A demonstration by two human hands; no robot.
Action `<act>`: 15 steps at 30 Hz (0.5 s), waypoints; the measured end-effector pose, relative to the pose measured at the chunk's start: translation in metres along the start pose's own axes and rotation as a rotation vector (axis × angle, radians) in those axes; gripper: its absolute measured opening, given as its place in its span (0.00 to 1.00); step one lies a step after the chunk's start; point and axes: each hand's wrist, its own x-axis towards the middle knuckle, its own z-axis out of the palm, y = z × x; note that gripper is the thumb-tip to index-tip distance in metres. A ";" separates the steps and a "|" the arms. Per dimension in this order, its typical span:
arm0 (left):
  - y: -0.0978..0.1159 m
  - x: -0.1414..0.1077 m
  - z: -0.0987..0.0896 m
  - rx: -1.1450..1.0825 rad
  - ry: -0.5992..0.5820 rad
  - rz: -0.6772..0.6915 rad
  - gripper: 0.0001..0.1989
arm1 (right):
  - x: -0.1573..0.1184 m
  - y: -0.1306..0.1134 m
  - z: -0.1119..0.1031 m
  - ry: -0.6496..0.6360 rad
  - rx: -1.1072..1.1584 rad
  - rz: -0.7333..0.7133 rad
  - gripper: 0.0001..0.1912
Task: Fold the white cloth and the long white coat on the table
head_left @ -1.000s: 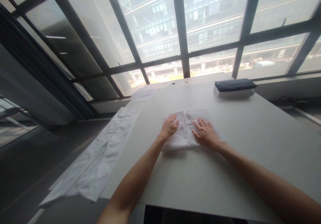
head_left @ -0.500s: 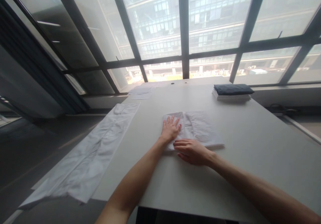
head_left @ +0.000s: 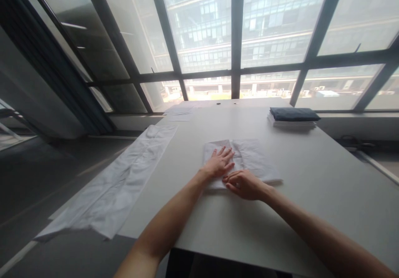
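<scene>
A folded white cloth (head_left: 257,159) lies on the white table (head_left: 199,139) in front of me. My left hand (head_left: 220,162) rests flat on its left half, fingers spread. Just below and to the right, my right hand (head_left: 243,183) is at the cloth's near edge, its thumb and fingertips pressed together in a pinch. The fold of cloth at those fingertips is too small to make out fully. The two hands are close to each other.
A long wrinkled white cloth (head_left: 124,178) lies along the table's left side and hangs over the front edge. White sheets (head_left: 179,112) lie at the back left. At the back right a dark blue folded cloth (head_left: 293,114) tops a white stack (head_left: 291,123).
My left hand has slid a little to the right over the cloth. The fingers of my right hand, stretched out before, have curled into a pinch. The view has shifted slightly left.
</scene>
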 end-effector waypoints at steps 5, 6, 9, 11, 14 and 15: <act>0.012 -0.005 -0.009 -0.072 0.116 -0.036 0.29 | -0.004 0.005 -0.010 -0.008 -0.050 0.146 0.24; 0.011 -0.005 -0.011 -0.086 0.164 -0.050 0.28 | -0.005 0.005 -0.011 -0.005 -0.067 0.159 0.25; 0.003 -0.003 -0.017 -0.092 0.243 -0.076 0.25 | -0.006 0.001 -0.010 0.023 -0.124 0.140 0.26; -0.004 -0.002 -0.016 -0.076 0.202 -0.052 0.24 | -0.006 -0.006 -0.003 0.075 -0.136 0.094 0.24; -0.010 0.001 -0.008 -0.045 0.095 0.001 0.23 | -0.003 -0.020 0.011 0.088 -0.049 -0.053 0.17; -0.011 0.001 -0.005 -0.034 0.075 0.009 0.24 | -0.002 -0.025 0.016 0.060 0.002 -0.116 0.15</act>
